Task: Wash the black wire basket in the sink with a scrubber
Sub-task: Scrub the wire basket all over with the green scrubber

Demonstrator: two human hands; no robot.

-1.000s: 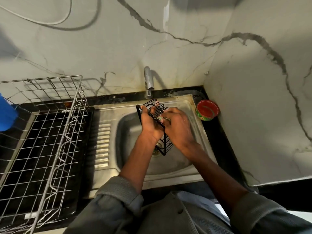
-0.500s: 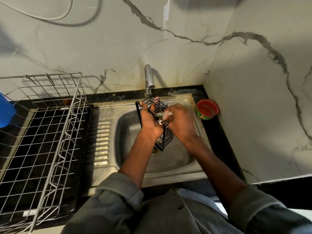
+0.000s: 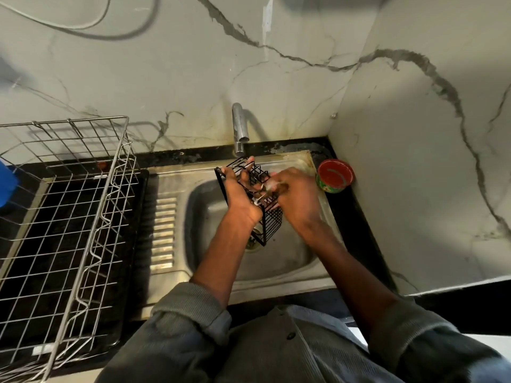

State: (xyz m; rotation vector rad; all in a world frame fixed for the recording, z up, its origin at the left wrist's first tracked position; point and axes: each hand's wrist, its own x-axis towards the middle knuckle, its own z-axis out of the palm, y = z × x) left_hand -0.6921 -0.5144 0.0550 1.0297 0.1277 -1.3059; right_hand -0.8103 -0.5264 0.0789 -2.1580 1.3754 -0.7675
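So over the sink (image 3: 166,186), just below the tap (image 3: 239,128), left hand (image 3: 243,200) fingers clamped round the basket (image 3: 269,222); right hand (image 3: 297,197) curled on a sudsy scrubber (image 3: 262,192).

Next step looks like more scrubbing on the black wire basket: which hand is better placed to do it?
The right hand. It is pressed to the side of the black wire basket with something pale, probably the scrubber, at its fingertips. The left hand has its grip on the basket, holding it over the sink.
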